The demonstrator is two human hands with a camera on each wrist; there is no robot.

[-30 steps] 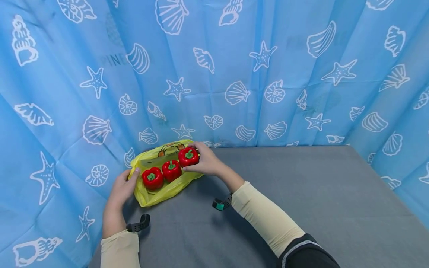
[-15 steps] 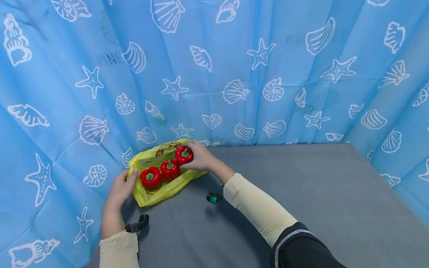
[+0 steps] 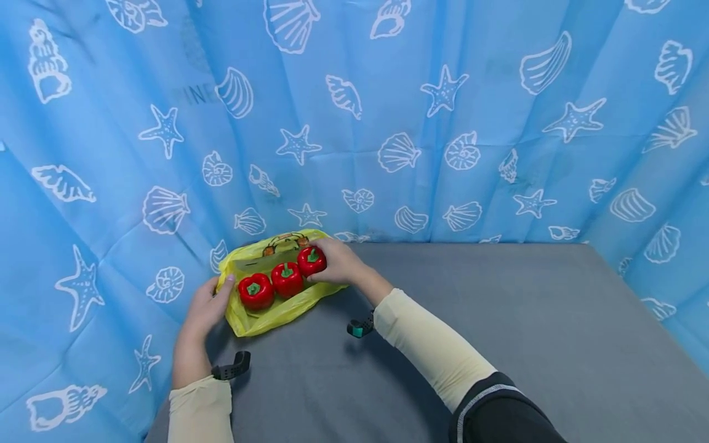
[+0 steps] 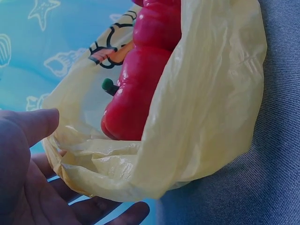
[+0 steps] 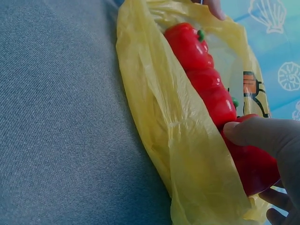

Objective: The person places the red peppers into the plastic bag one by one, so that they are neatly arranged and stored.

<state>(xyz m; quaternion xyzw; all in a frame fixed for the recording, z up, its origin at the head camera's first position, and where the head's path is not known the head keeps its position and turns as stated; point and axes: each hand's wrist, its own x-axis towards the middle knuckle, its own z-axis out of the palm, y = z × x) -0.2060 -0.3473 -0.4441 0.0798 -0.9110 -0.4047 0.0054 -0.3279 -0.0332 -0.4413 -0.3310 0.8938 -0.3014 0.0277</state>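
Note:
A yellow plastic bag [image 3: 271,317] lies with its mouth spread, a dark cartoon print on its far side. Three red bell peppers with green stems sit in a row in its opening: a left one [image 3: 256,295], a middle one [image 3: 287,284] and a right one [image 3: 312,263]. My right hand [image 3: 340,261] grips the right pepper, thumb on the near side, as the right wrist view shows; its fingers are partly hidden behind it. At the bag's left end my left hand [image 3: 206,311] holds the rim, thumb [image 4: 44,123] inside and fingers behind the plastic.
The bag rests on a grey cloth-covered table [image 3: 471,320], near its far left edge. A blue curtain [image 3: 354,154] with white shells and starfish hangs behind and along the left side. Black bands [image 3: 232,367] are worn at both wrists.
The right hand has brought the right pepper slightly down and left, closer to the middle one. The left hand keeps its hold on the rim. The head view has shifted a little.

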